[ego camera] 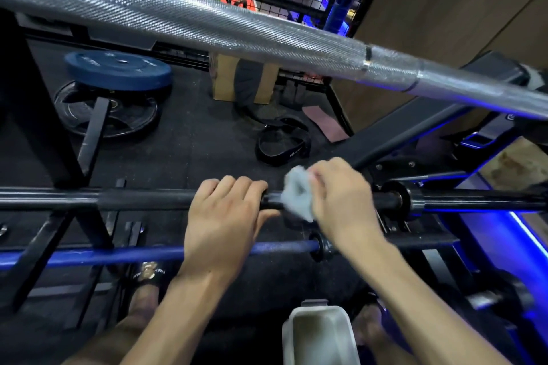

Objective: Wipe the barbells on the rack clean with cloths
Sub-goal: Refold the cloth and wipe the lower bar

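The right hand [341, 195] and the cloth [298, 197] are smeared by motion, the black barbell [142, 200] is hidden beneath both hands and cut off at three and nine o'clock, and the white container [318, 335] is cropped at six o'clock

Almost nothing here reads clearly to me. The strap of my sandal [148, 272] carries pale lettering, upside down from where I look, perhaps beginning "EVERY". The black belt [281, 142] on the floor bears a small pale mark I can't make out.
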Tool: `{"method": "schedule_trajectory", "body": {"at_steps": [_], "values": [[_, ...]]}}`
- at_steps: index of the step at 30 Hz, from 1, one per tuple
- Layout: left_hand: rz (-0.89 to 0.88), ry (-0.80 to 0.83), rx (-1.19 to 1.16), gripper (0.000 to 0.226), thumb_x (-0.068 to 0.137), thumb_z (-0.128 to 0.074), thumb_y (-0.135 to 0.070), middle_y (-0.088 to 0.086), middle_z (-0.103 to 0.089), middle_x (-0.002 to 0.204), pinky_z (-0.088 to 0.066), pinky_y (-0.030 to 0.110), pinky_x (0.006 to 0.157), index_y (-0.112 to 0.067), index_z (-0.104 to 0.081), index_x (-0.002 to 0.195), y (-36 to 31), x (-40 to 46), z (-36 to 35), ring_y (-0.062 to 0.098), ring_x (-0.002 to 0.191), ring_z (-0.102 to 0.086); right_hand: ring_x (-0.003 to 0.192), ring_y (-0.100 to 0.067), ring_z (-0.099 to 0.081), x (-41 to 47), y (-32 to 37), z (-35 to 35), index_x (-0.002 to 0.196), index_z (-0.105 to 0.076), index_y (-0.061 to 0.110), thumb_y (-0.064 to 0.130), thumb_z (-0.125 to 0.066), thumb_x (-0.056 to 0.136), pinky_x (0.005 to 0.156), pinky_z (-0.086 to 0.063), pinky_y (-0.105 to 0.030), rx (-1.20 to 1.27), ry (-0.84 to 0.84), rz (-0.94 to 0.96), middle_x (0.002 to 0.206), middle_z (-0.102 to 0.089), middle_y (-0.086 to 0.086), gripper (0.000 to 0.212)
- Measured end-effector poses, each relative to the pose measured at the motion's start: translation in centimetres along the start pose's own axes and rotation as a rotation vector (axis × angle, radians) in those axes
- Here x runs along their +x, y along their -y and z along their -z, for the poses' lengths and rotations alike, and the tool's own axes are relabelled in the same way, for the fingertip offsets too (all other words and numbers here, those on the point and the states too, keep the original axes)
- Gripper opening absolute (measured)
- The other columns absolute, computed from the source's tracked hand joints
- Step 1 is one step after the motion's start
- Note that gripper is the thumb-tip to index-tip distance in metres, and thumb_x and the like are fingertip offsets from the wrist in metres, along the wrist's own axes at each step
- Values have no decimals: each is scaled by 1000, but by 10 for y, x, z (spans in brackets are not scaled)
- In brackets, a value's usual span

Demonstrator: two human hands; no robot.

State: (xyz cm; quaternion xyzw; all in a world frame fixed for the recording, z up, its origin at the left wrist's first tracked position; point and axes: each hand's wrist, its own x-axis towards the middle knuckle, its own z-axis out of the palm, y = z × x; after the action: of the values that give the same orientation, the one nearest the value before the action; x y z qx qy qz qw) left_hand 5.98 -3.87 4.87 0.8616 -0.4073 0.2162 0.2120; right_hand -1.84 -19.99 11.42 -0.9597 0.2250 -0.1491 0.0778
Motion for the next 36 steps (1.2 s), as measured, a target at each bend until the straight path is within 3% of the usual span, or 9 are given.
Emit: {"method": "schedule_trajectory", "body": {"at_steps": [3,8,10,13,17,23,30,33,36], "values": [[-3,-11,-18,35,81,-81,-36,-3,-62,87,-37,38,80,-18,-68,109,0,0,0,24,79,-58,74,-39,-61,-5,1,1,96,-66,13,18,-59,97,71,-51,-48,11,58,128,95,-54,-8,9],[19,2,5,39,95,-61,-56,-4,-61,87,-39,37,79,-20,-67,109,0,1,0,21,78,-55,82,-41,-61,11,-40,19,78,-55,16,16,-54,86,68,-41,-41,-92,11,-103,85,-49,-3,8],[8,-14,-9,28,90,-70,-44,-3,-60,84,-36,37,77,-19,-66,103,-1,1,1,23,77,-55,79,-37,-62,5,-7,2,87,-68,12,24,-52,92,71,-49,-43,15,-39,57,89,-57,-7,21],[0,-27,11,22,73,-76,-16,-1,-55,78,-33,37,74,-19,-58,85,-2,0,3,24,72,-51,79,-29,-62,2,18,-7,94,-70,16,21,-58,98,75,-52,-46,149,70,185,95,-59,-1,14],[26,-18,10,32,86,-73,-46,-3,-61,84,-36,37,79,-19,-67,103,-1,0,1,23,77,-57,84,-12,-62,4,-23,29,90,-73,18,14,-66,97,79,-50,-35,274,-211,133,91,-68,4,11],[78,-18,-76,42,84,-70,-51,-7,-68,97,-37,37,94,-21,-69,115,-2,-2,12,21,92,-63,88,-11,-67,-16,-28,64,93,-74,14,14,-64,98,81,-50,-26,716,-60,77,90,-74,-3,11],[151,-77,-66,39,86,-64,-49,-5,-71,106,-36,40,105,-21,-72,113,10,-13,17,23,100,-64,71,-18,-61,-8,-15,45,91,-70,22,19,-58,103,66,-47,-33,757,44,-14,80,-71,-9,17],[147,-69,-75,37,88,-64,-48,-5,-71,107,-36,41,106,-21,-72,112,12,-15,16,22,100,-65,68,-8,-55,2,-13,46,90,-65,22,16,-53,105,62,-43,-28,695,-118,-27,75,-67,-3,20],[145,-66,-76,37,88,-65,-49,-6,-71,106,-38,41,106,-22,-72,112,12,-15,17,21,100,-65,80,-17,-61,18,-26,62,96,-59,26,22,-48,105,74,-49,-38,738,-420,-67,89,-69,0,15]]}}
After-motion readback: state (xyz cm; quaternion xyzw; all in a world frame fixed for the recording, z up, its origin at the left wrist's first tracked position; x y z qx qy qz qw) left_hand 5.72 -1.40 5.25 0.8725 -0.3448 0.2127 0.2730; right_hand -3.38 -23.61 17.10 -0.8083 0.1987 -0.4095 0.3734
